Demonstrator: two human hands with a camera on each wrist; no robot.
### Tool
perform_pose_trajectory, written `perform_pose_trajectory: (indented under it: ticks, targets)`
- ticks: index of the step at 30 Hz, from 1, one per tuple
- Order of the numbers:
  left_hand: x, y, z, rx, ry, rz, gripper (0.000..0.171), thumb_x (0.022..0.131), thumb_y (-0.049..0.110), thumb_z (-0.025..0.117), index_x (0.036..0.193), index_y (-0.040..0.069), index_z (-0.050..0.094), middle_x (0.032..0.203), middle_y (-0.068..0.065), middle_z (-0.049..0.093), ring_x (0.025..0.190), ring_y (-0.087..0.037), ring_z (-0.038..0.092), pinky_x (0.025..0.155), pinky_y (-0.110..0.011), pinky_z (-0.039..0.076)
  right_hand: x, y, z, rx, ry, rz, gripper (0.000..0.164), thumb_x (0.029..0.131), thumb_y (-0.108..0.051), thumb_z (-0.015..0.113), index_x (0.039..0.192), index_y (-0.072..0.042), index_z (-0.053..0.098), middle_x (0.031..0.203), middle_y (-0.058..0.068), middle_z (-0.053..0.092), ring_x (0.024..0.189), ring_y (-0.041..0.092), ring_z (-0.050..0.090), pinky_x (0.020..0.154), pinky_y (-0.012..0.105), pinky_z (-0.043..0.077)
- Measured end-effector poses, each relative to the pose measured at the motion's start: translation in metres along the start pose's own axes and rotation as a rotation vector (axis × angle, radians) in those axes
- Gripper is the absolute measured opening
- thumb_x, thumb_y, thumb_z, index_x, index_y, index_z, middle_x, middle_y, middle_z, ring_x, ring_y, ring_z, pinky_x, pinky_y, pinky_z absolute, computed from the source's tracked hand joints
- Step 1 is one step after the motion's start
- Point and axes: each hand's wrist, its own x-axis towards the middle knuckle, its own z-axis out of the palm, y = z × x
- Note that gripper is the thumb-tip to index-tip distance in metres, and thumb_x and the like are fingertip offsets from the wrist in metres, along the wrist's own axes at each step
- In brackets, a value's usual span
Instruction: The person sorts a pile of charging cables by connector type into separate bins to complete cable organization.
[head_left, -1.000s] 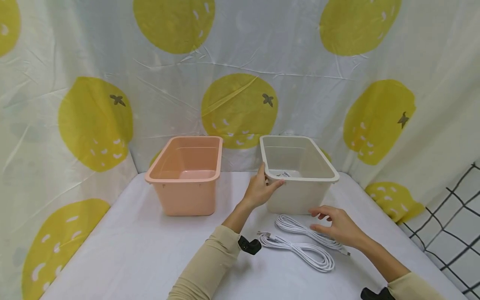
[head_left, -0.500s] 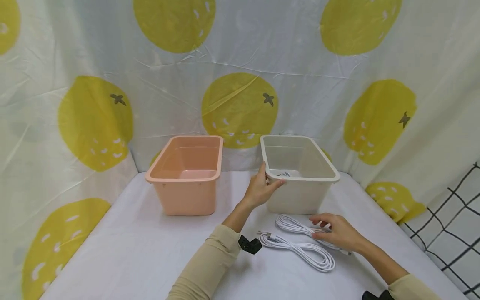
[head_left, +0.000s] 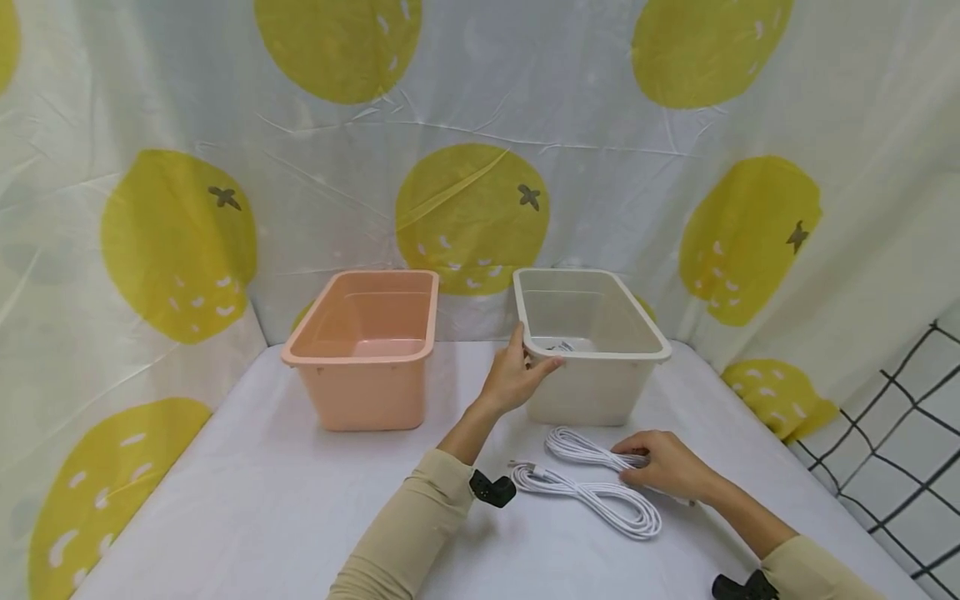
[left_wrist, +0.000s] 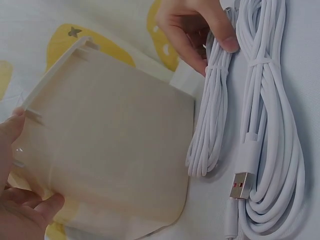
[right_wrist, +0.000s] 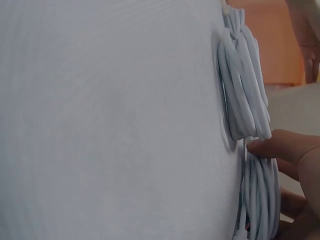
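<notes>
At the front left corner of a cream plastic bin (head_left: 588, 392), my left hand (head_left: 512, 377) holds the rim, thumb on the front side. My right hand (head_left: 669, 468) pinches the farther of two coiled white USB cables (head_left: 576, 447), thumb on the near side and fingers on the far side; its back end is covered by the hand. In the left wrist view that bundle (left_wrist: 210, 120) lies beside the bin. The nearer coiled cable (head_left: 611, 502) rests loose on the table, its metal USB plug (left_wrist: 240, 185) plain in the left wrist view.
A peach plastic bin (head_left: 367, 396) stands to the left. Inside the cream bin lies a small printed item (head_left: 561, 346), mostly hidden. A lemon-patterned curtain (head_left: 330, 192) hangs behind the white table (head_left: 262, 500). Black wire grid (head_left: 892, 450) borders the right side.
My right hand has lowered onto the farther cable, and its fingers have closed around it. The left hand keeps its hold on the bin's rim. The head view has shifted slightly.
</notes>
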Motion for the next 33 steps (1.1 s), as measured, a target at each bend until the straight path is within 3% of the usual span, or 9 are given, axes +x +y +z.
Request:
perform_pose_trajectory:
  ticks: [11,25,33]
  targets:
    - [-0.004,0.006,-0.005,-0.012,-0.004,0.012,0.069,0.095,0.029,0.079,0.148,0.008,0.039,0.127,-0.012,0.068,0.120,-0.022,0.065,0.084,-0.032,0.057,0.001,-0.012,-0.012,0.005,0.083,0.029,0.028,0.081,-0.014,0.086,0.109,-0.013,0.080,0.105,-0.007,0.074,0.101,0.021,0.068,0.086,0.041,0.056]
    - [0.002,0.010,0.000,-0.013,-0.018,0.008,0.072,0.096,0.030,0.078,0.151,0.009,0.037,0.126,-0.011,0.068,0.122,-0.022,0.063,0.085,-0.033,0.057,-0.012,-0.031,-0.072,0.005,0.101,0.042,0.024,0.086,-0.015,0.085,0.110,-0.018,0.080,0.108,-0.008,0.072,0.099,0.015,0.065,0.085,0.032,0.054]
    - [0.000,0.003,-0.002,-0.040,-0.019,-0.004,0.070,0.095,0.030,0.079,0.149,0.009,0.038,0.127,-0.010,0.067,0.122,-0.022,0.063,0.087,-0.034,0.057,-0.009,-0.046,-0.103,0.010,0.147,-0.067,0.024,0.085,-0.009,0.084,0.108,-0.016,0.080,0.105,-0.006,0.073,0.092,0.010,0.062,0.076,0.026,0.053]
